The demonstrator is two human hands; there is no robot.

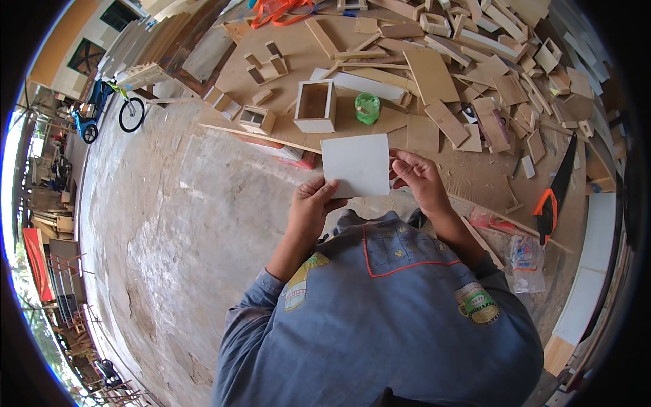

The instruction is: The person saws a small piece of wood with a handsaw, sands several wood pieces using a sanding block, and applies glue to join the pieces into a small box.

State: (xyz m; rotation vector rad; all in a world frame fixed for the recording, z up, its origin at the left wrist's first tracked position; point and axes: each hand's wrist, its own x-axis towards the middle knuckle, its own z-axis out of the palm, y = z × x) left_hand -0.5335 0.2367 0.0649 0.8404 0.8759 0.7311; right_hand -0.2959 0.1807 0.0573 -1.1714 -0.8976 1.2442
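Note:
A flat, nearly square white panel [355, 165] is held up in front of my body, close to the table's front edge. My left hand [314, 202] grips its lower left corner, thumb on the face and fingers beneath. Along the right edge, my right hand [420, 180] has curled fingers pinching the side, their tips partly hidden. Just beyond the panel stands an open wooden box [328, 123] with white-edged walls. A green translucent container [367, 108] sits to the right of the box. Left of it is a smaller wooden box [256, 120].
Wood offcuts [502, 74] pile up across the table's [288, 133] back and right. A handsaw [557, 186] with an orange and black handle lies at the right edge, near a clear plastic bag [527, 264]. Concrete floor [163, 237] extends left, with a bicycle [131, 114] farther off.

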